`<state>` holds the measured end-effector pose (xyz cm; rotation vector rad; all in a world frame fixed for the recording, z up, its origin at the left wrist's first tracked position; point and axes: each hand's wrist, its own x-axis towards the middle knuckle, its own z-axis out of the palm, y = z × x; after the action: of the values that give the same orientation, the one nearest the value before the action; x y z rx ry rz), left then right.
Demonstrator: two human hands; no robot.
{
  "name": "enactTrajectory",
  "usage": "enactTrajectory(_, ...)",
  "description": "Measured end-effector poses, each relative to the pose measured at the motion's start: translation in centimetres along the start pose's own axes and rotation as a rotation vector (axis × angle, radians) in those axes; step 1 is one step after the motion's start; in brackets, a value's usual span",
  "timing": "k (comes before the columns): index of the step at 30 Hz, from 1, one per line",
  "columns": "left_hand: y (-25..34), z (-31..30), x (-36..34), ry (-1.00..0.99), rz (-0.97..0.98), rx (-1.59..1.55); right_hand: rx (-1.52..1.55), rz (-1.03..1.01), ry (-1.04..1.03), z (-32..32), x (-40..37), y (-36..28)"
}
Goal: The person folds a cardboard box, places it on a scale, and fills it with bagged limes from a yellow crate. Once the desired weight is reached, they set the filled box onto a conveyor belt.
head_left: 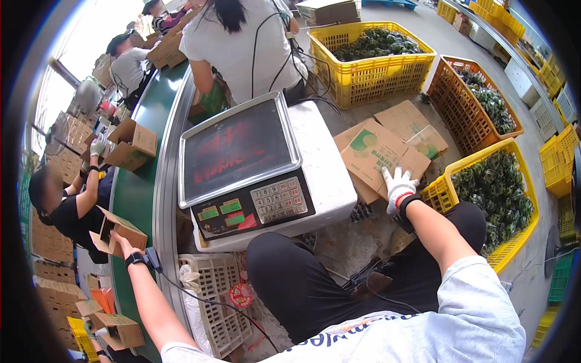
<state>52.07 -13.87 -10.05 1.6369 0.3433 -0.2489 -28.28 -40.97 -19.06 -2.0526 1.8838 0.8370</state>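
R fingers (388,174), in a white glove, are spread apart and lie flat on the edge of a flat carton (374,151) w/ a green logo; no clamp visible. R hand (399,189) has a black wrist strap, arm stretched out past the knee. The carton tops a pile of other flattened cartons on the floor, btw the scale (242,163) and a yellow crate (437,196) full of dark green produce.

L hand (123,243), bare w/ a black watch, touches the flap of a small open box (115,230) over the green conveyor (136,199). The flap hides the fingertips, so cannot tell if they are closed on it.

Scale sits on a white foam box (330,175), just R of the conveyor. Further out are an orange crate (452,106) and a far yellow crate (375,78), same produce in both. A co-worker in a white shirt (242,42) stands past the scale. Another co-worker in black (69,218) is across the conveyor, gloved hand (97,147) on an open carton (134,145).
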Motion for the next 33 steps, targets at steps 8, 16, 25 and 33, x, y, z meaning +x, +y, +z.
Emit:
enactTrajectory(8,-1.1,-4.1,-6.8,0.084,0.083,0.087,0.18,-0.296,0.2,-4.3,0.6,2.6)
enactTrajectory(16,-3.9,4.9,-48.6,-1.489,0.435,0.26,0.507,-0.345,0.416,-10.9,-1.9,8.0)
enactTrajectory(25,-25.4,28.2,-64.2,-1.481,-0.163,0.533,0.584,-0.466,0.217,-8.7,-3.9,9.5)
enactTrajectory(33,-28.8,30.8,-61.6,-1.514,-0.034,0.427,0.497,-0.924,0.117,-4.8,3.4,13.2)
